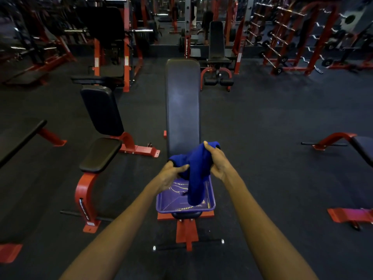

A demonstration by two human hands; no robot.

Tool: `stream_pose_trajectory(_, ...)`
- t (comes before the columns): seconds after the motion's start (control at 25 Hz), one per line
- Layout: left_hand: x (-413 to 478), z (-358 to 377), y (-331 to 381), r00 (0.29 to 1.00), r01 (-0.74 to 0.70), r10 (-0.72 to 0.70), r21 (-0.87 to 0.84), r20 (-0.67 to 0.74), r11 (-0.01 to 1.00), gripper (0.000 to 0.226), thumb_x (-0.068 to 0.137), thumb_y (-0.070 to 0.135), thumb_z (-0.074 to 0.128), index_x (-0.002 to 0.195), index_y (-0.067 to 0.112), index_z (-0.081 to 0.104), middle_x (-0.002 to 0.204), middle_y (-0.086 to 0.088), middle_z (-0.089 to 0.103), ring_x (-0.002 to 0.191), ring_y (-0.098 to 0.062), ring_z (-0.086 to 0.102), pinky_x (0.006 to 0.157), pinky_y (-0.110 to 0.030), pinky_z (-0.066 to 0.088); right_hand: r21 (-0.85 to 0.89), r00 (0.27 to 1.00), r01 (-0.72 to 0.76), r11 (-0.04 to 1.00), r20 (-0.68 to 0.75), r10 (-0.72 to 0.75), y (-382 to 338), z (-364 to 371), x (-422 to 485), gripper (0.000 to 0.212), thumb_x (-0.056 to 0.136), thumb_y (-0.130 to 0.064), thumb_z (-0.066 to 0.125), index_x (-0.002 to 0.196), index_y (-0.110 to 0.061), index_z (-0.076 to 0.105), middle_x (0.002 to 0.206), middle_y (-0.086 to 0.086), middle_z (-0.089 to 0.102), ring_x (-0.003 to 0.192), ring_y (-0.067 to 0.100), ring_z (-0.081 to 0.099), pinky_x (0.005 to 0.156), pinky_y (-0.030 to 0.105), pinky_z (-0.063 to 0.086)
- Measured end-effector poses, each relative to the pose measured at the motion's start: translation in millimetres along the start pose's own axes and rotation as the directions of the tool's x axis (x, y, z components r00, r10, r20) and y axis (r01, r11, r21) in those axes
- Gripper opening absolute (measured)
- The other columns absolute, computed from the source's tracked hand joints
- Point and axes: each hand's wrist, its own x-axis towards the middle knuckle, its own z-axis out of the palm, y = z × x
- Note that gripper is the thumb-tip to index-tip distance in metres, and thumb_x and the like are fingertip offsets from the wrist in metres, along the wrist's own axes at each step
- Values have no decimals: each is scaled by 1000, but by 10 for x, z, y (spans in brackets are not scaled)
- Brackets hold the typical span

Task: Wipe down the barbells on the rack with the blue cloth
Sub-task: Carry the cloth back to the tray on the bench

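A blue cloth (196, 168) hangs bunched between both hands above a purple tray (161, 203). My left hand (171, 173) grips the cloth's lower left part. My right hand (217, 160) grips its upper right part, a little higher. The cloth's loose end dangles down into the tray. A red rack (290, 37) holding several short barbells stands far off at the back right, well out of reach of both hands.
The tray sits on the near end of a long black bench (182, 102) with a red frame. Another red-framed seat (101, 126) stands to the left, more benches at both side edges. Dark rubber floor (262, 128) lies open to the right.
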Motion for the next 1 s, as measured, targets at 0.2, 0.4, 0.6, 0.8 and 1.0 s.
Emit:
stream_pose_trajectory(0.2, -6, -106, 470, 903, -126, 132, 42, -409, 991, 20, 101, 39, 58, 111, 24, 66, 107, -6, 73, 97, -24, 70, 88, -43, 57, -366, 974, 87, 927, -162, -155, -221, -380, 86, 27, 106, -25, 55, 120, -6, 68, 118, 9, 71, 99, 19, 67, 80, 31, 55)
stream_pose_trajectory(0.4, -90, -302, 501, 912, 100, -160, -173, -378, 980, 34, 101, 42, 58, 112, 12, 67, 112, -13, 73, 97, -27, 70, 88, -42, 55, -546, 979, -146, 825, -200, 41, 26, -562, 196, 56, 111, -41, 37, 148, -1, 48, 152, 17, 50, 136, 35, 51, 110, 43, 41)
stream_pose_trajectory(0.6, -208, -307, 250, 977, 120, -157, -236, -146, 964, 73, 91, 0, 66, 155, 12, 32, 132, -20, 63, 125, -34, 60, 111, -52, 44, -299, 977, -201, 933, -136, 167, 220, -657, 228, 18, 104, -13, 49, 101, -7, 65, 102, 16, 70, 84, 21, 66, 74, 32, 54)
stream_pose_trajectory(0.8, -56, -420, 291, 930, -49, 111, 182, -350, 982, 46, 91, -13, 56, 123, 19, 63, 118, -9, 67, 106, -22, 68, 74, -32, 61, -322, 968, 20, 947, -229, -99, -98, -626, 369, 13, 100, -1, 54, 101, -7, 65, 95, 12, 68, 81, 19, 66, 64, 26, 56)
stream_pose_trajectory(1.0, -48, -606, 381, 881, -130, 277, 366, -385, 922, 26, 99, 2, 54, 111, 19, 69, 114, -3, 72, 106, -20, 70, 78, -29, 56, -94, 967, 95, 991, -229, -115, -212, -782, 456, 22, 101, 4, 49, 113, -12, 60, 102, 13, 63, 88, 22, 62, 75, 32, 55)
